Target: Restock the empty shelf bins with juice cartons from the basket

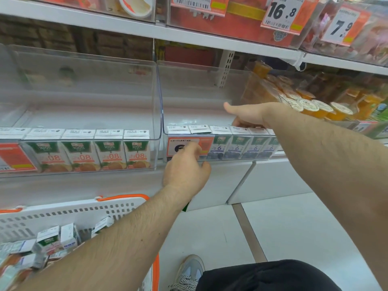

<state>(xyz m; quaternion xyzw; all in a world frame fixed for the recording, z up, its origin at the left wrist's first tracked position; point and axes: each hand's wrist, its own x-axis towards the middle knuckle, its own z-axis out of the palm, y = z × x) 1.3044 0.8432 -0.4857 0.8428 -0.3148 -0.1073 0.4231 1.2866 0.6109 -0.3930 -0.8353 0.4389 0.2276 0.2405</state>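
Observation:
My right hand (245, 116) reaches into the right clear bin (161, 114). Its fingers rest on the tops of a row of blueberry juice cartons (237, 148), and the thumb sticks out to the left. My left hand (185, 166) is at the front of this bin by the orange price tag (204, 143), fingers curled. A dark green carton edge (186, 205) peeks out below its wrist, mostly hidden. The left clear bin (154, 91) holds a front row of orange juice cartons (109, 152). A white basket (84, 208) with orange handles at lower left holds several loose cartons (52, 240).
Jelly cups (306, 106) fill the bin to the right. Price signs (281, 11) hang from the shelf above. The white shelf base (226, 181) meets a tiled floor. My shoe (191, 269) and dark shorts (264, 278) are at the bottom.

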